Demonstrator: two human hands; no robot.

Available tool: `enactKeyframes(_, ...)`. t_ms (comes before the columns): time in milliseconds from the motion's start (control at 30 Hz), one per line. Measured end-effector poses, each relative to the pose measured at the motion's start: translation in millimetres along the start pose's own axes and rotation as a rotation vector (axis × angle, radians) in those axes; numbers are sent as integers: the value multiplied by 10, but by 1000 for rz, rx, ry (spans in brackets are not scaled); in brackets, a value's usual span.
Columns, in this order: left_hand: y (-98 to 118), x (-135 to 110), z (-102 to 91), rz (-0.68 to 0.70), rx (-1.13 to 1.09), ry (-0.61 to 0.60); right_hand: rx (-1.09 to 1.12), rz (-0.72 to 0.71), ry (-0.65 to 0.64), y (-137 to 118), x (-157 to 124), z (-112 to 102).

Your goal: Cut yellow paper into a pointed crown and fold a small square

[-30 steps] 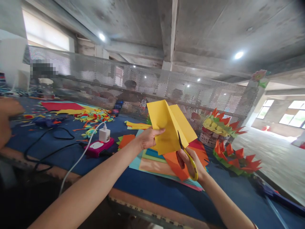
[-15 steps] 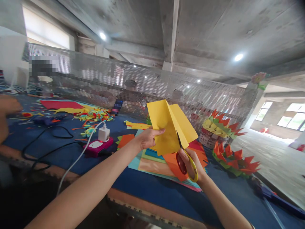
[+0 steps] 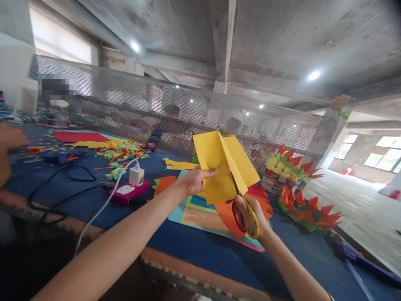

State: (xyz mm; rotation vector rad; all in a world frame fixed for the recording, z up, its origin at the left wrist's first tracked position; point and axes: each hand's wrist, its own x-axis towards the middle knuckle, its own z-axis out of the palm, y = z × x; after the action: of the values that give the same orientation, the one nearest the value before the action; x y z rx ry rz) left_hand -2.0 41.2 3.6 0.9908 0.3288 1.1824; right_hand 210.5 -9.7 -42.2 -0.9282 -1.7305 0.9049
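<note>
My left hand (image 3: 196, 180) pinches the left side of a yellow sheet of paper (image 3: 213, 163), thumb on its near face. The sheet is raised over the table, slit partway up from below, its right part angled back. In my right hand (image 3: 250, 209) is a pair of scissors (image 3: 254, 223) with one yellow and one red handle loop. Their dark blades sit in the slit and point up. Beneath the hands lies a stack of coloured paper (image 3: 203, 219), with orange sheets (image 3: 230, 219) on top.
A magenta power strip (image 3: 130, 193) with a white charger (image 3: 137, 174) and cables lies left. Behind it are paper scraps (image 3: 123, 150). Orange-and-green paper crowns (image 3: 310, 213) and a blue glue gun (image 3: 360, 255) are at right. Another person's hand (image 3: 12, 140) shows at far left.
The scissors' blades have moved slightly further up into the yellow paper, and the handle loops have drawn a little closer together. My left hand holds its place.
</note>
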Motion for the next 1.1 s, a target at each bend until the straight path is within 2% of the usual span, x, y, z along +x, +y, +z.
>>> enactKeyframes(267, 18, -1, 8, 4, 1, 0, -46, 48, 34, -54, 3, 30)
enactKeyframes(567, 40, -35, 59, -9, 38, 37, -177, -25, 11, 77, 35, -27)
enactKeyframes(733, -7, -26, 53, -28, 53, 9, -210, -55, -30, 59, 31, -34)
enactKeyframes(1100, -62, -27, 65, -34, 86, -32, -261, -53, -22, -28, 23, -40)
